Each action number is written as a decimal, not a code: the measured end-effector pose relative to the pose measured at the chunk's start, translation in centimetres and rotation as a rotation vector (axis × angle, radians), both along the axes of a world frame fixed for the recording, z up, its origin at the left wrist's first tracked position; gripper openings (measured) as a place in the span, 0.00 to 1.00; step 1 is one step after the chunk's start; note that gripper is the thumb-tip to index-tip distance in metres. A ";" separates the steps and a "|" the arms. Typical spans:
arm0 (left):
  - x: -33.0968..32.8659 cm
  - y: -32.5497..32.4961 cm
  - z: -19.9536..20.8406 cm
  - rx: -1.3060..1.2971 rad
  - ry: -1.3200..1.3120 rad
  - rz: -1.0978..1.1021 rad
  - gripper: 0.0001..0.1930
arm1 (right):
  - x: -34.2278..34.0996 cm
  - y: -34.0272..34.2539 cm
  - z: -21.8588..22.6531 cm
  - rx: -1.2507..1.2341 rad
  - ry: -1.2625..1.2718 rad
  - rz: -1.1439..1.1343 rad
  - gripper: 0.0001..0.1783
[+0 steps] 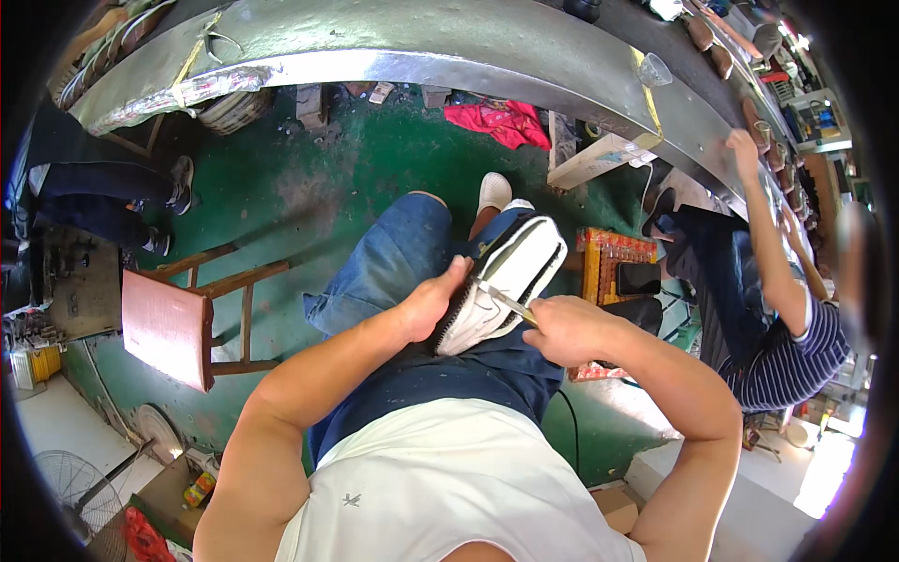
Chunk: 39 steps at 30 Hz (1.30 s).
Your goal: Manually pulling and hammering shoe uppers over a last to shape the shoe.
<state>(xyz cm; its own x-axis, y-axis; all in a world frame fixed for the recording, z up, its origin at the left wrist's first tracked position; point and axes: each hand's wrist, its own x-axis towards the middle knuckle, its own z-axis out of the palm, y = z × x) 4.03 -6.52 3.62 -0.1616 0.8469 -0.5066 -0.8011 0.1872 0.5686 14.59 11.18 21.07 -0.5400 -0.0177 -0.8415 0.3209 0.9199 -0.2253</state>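
On the lap: a white shoe upper with black trim and a dark sole edge (501, 281) rests across the person's thighs, toe pointing away.
Left hand: the left hand (433, 302) is clamped on the shoe's near left side, thumb on top, steadying it.
Right hand: the right hand (562, 330) is closed round the handle of a thin bright metal blade (501, 300), whose tip lies against the upper's side.
Progress: judging by the clean white upper and the blade at the seam, trimming seems under way; how much edge is left cannot be told.
Materials: the upper looks smooth, like synthetic leather; the denim shorts (393, 262) are faded and coarse.
Around: a wooden stool with a reddish seat (169, 328) stands on the worn green floor (309, 178); a curved grey metal surface (421, 42) lies beyond; another person's striped sleeve (796, 356) is at right.
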 end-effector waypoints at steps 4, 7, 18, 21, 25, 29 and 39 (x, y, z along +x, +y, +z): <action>0.5 1.1 -0.9 -0.226 0.046 0.140 0.43 | 2.4 -0.7 -5.0 -0.112 0.226 -0.079 0.15; 0.2 2.1 -1.6 -0.281 0.203 0.169 0.41 | 4.4 -2.5 -8.4 -0.131 0.521 -0.300 0.16; 0.7 2.6 -2.4 -0.325 1.144 0.115 0.28 | 6.5 0.7 -7.5 -0.047 0.682 -0.344 0.25; 1.2 3.0 -1.3 -0.220 1.234 0.092 0.24 | 5.1 1.5 -7.4 0.075 0.760 -0.286 0.30; 0.9 2.8 -1.5 -0.205 1.257 0.068 0.24 | 3.4 1.3 -6.2 0.141 0.563 -0.326 0.26; 0.7 2.9 -1.5 -0.159 1.297 0.077 0.24 | 4.6 1.4 -8.3 0.106 0.629 -0.344 0.20; -0.4 2.8 -2.1 -0.097 1.329 0.078 0.25 | 4.0 3.6 -9.5 0.163 0.742 -0.158 0.11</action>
<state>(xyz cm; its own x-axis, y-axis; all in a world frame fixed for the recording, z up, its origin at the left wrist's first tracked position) 3.65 -3.75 1.50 -0.6222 0.7827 0.0147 0.3369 0.2508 0.9075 18.59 14.77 11.62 -0.9492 0.1990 -0.2438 0.2686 0.9159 -0.2983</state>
